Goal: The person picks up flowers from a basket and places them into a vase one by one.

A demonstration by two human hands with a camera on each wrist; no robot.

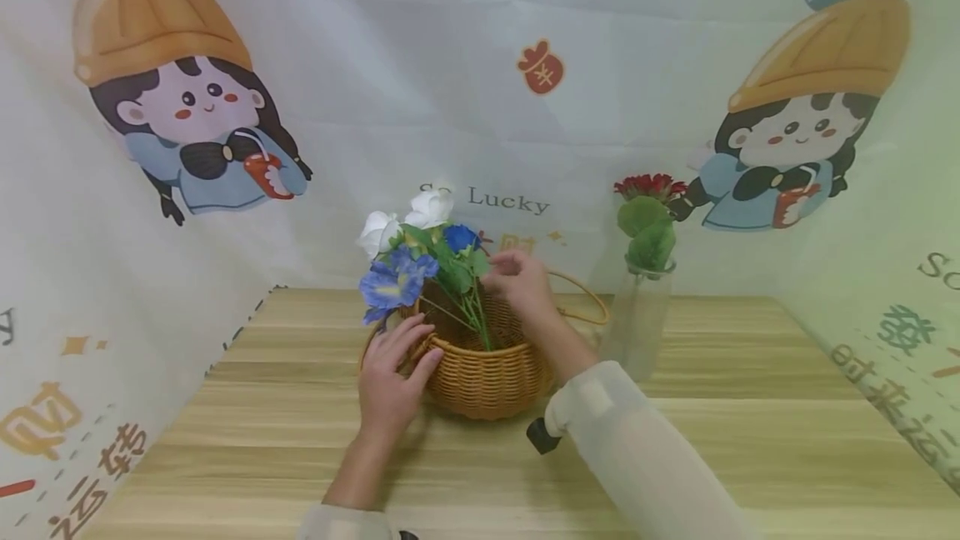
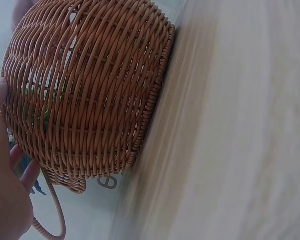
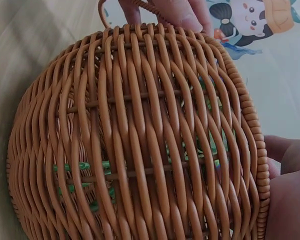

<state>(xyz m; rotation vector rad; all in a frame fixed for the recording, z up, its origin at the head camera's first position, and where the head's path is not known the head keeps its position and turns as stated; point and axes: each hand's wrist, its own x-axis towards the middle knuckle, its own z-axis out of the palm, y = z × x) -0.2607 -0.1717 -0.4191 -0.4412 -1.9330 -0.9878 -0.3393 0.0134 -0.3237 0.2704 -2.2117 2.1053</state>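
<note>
Left fingers (image 2: pixel 30 176) on wicker basket (image 1: pixel 487 386) of flowers (image 1: pixel 390 283), red bloom (image 1: pixel 649 185) in vase (image 1: pixel 637 323)

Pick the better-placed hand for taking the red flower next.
Probably the right hand: it is nearer the red flower and its clear vase. The left hand touches the rim on the left side of the basket, farther away.

A woven basket (image 3: pixel 140 125) filled most of the right wrist view, green stems (image 3: pixel 82 165) showing through its weave. Fingers of the left grip (image 3: pixel 182 14) touched it at the top, and the right grip (image 3: pixel 296 182) appeared beside its rim. A printed cartoon figure (image 3: pixel 250 19) occupied the upper right corner.
</note>
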